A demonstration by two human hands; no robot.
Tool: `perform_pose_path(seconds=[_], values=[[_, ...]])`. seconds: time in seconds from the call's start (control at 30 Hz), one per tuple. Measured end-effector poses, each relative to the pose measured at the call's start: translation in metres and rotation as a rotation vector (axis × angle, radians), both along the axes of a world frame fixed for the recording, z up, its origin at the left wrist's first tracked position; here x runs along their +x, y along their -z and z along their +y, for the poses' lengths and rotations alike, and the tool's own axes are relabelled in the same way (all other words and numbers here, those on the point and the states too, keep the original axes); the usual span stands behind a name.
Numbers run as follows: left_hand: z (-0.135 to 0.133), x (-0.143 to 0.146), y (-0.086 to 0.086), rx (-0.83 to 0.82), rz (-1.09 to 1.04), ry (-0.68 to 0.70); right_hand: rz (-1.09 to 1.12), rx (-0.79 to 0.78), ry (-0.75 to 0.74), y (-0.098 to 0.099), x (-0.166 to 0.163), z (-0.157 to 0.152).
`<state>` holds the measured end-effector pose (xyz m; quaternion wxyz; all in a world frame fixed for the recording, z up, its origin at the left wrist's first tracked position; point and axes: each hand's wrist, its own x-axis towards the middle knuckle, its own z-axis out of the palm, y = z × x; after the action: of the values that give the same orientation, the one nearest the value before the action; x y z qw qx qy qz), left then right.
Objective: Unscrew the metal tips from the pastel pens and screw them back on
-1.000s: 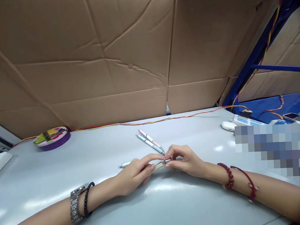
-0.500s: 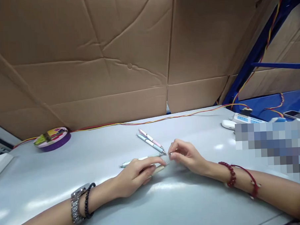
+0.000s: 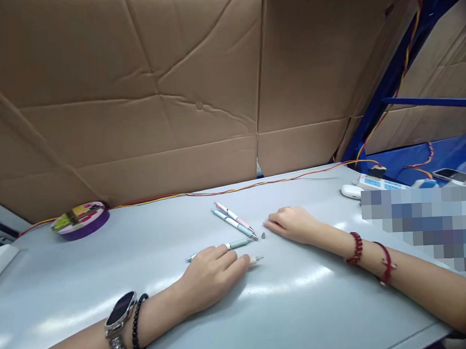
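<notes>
Left hand is palm down over the cream pen, fingers curled; only the pen's front end pokes out past the fingertips. Can't tell whether it's pinched or just covered. Pen points right, low at the table.

Right hand rests on the table, fingers curled, thumb slightly spread from them. Small grey tip lies on the table just beside that thumb, apart from it.

Green pen runs behind the left hand, both ends showing. Its point is right by the point of the blue pen; contact unclear. Pink pen lies alongside the blue one, on its far side.

Red-yellow cable along the back edge, in front of the cardboard. Purple round box back left, power strip back right.
</notes>
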<state>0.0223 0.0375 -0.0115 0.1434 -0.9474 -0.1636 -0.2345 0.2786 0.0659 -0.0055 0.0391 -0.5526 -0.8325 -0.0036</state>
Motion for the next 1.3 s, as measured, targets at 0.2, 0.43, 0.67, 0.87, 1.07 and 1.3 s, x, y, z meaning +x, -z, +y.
perform_pose_path(seconds=[0.2, 0.43, 0.67, 0.87, 1.07, 1.3], values=[[0.000, 0.000, 0.001, 0.014, 0.117, -0.159, -0.036, 0.035, 0.078, -0.005, -0.002, -0.004], [-0.004, -0.001, -0.002, -0.003, 0.083, -0.030, 0.150, 0.054, -0.007, -0.027, -0.024, -0.005], [-0.007, -0.003, -0.001, -0.127, 0.168, 0.143, 0.090, -0.032, -0.118, -0.033, -0.064, 0.005], [-0.008, -0.002, 0.002, -0.143, 0.152, 0.147, 0.026, 0.010, -0.083, -0.032, -0.067, 0.017], [-0.008, -0.001, 0.001, -0.122, 0.127, 0.188, 0.131, 0.031, -0.088, -0.018, -0.067, 0.018], [-0.008, -0.001, 0.001, -0.054, 0.097, 0.248, 0.489, -0.040, -0.076, -0.040, -0.048, 0.008]])
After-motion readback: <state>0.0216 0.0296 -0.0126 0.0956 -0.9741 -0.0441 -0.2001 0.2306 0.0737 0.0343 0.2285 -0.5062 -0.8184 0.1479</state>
